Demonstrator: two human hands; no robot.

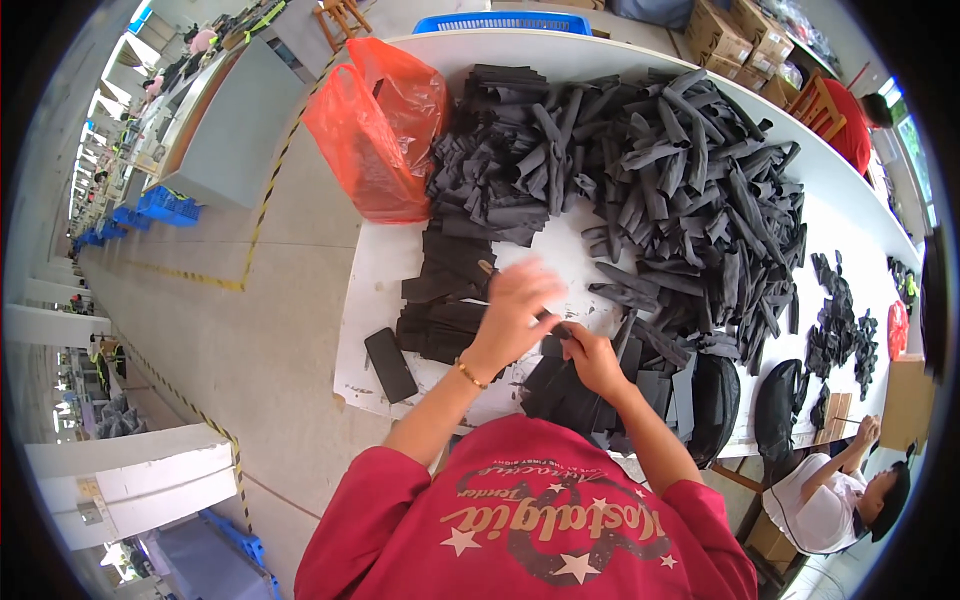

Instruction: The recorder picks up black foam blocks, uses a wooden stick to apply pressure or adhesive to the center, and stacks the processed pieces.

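Observation:
My right hand (pixel 597 362) is closed, thumb and fingers pinching a narrow dark piece (pixel 560 331) over the table's front part. Just left of it is my left hand (pixel 520 303), with a beaded bracelet at the wrist; motion smears its fingers, and its thumb side is close to the same piece. Flat stacks of black fabric pieces (pixel 440 330) lie beneath and beside the left hand. A small tan-tipped object (pixel 487 267) shows by its fingers, too blurred to name. More black fabric pieces (pixel 560 390) lie below the right hand, close to my body.
A big heap of rolled black pieces (pixel 690 170) covers the table's far right. A red plastic bag (pixel 375 140) stands at the far left corner; a black phone (pixel 391 365) lies near the left edge. Black curved cases (pixel 715 410) are at right. A co-worker (pixel 830 495) sits beyond.

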